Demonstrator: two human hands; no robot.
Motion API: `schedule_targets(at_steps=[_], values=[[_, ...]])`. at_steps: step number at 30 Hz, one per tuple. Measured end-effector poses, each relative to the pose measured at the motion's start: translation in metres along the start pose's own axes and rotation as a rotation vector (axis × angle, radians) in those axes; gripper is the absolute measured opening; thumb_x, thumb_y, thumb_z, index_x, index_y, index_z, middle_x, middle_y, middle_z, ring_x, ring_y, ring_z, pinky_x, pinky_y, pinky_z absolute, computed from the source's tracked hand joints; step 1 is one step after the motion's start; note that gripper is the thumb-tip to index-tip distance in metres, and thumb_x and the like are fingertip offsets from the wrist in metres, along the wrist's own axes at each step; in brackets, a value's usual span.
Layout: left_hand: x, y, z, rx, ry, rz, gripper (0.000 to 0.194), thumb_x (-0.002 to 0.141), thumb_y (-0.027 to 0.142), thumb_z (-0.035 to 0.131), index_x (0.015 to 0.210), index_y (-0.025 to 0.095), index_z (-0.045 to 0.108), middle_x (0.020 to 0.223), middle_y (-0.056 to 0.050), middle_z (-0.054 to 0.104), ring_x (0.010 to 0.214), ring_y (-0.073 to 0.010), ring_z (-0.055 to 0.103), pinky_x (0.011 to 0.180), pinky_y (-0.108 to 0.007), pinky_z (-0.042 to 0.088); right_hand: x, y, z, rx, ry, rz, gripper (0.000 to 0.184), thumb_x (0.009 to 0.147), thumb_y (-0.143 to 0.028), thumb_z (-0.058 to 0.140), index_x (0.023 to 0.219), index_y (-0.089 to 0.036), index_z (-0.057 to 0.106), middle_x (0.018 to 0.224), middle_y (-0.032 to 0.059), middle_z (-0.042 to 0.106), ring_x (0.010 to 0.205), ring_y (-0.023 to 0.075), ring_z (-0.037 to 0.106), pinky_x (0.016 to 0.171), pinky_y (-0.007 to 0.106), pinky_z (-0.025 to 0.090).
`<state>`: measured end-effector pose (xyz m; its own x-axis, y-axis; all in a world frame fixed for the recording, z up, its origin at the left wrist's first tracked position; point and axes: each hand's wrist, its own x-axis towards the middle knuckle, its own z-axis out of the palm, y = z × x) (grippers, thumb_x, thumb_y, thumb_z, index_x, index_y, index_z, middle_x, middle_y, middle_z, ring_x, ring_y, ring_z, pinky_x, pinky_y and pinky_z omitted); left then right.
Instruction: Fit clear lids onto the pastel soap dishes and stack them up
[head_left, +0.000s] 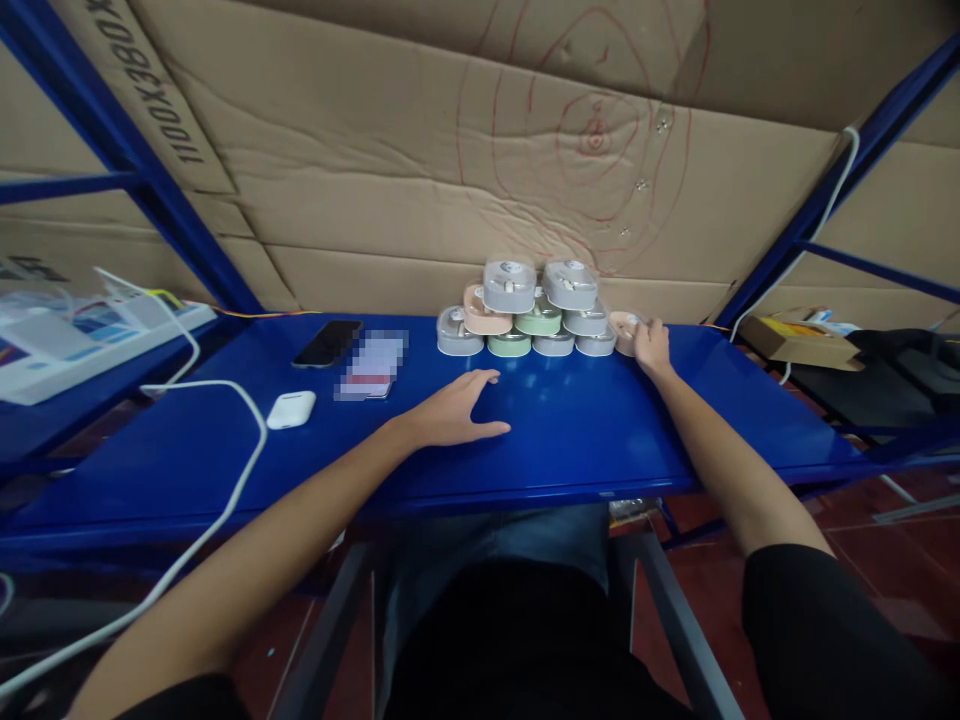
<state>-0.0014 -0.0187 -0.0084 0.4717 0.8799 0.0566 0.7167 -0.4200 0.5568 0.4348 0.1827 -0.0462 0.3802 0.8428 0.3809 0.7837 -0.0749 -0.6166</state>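
Observation:
Small lidded containers with clear tops stand stacked in tiers at the back of the blue table. My right hand (654, 347) is closed around the side of a peach container (624, 333) at the right end of the bottom row. On the top tier sit two grey containers (510, 290). Below them, the middle tier has another peach container, a green container (538, 318) and a grey one. Grey and green ones make up the rest of the bottom row. My left hand (454, 410) hovers over the table in front of the stack, thumb and fingers apart, holding nothing.
On the left of the table (570, 430) lie a dark phone (328, 343), a second phone with a blurred screen (373, 365) and a white earbud case (292, 410). A white cable (251, 450) loops past the left edge. Cardboard (360, 180) walls the back.

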Motion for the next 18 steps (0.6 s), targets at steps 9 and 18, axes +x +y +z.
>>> schedule_targets(at_steps=[9, 18], values=[[0.000, -0.001, 0.000, -0.005, 0.000, 0.002, 0.098, 0.090, 0.074, 0.075, 0.166, 0.019, 0.048, 0.175, -0.025, 0.051, 0.162, -0.0452, 0.050, 0.134, -0.058, 0.041, -0.003, 0.007, 0.002, 0.052, -0.017, -0.048, 0.067, 0.102, -0.052, 0.042, 0.155, -0.013, 0.054, 0.155, 0.0292, 0.061, 0.152, 0.0436, 0.054, 0.127, 0.062, 0.043], [0.001, 0.000, 0.000, 0.004, -0.001, 0.010, 0.096, 0.090, 0.074, 0.074, 0.164, 0.018, 0.049, 0.175, -0.024, 0.051, 0.161, -0.0450, 0.052, 0.134, -0.059, 0.041, -0.008, 0.004, 0.009, 0.066, -0.050, -0.118, 0.079, 0.104, -0.073, 0.036, 0.155, -0.015, 0.055, 0.155, 0.0290, 0.059, 0.150, 0.0440, 0.056, 0.126, 0.063, 0.046]])
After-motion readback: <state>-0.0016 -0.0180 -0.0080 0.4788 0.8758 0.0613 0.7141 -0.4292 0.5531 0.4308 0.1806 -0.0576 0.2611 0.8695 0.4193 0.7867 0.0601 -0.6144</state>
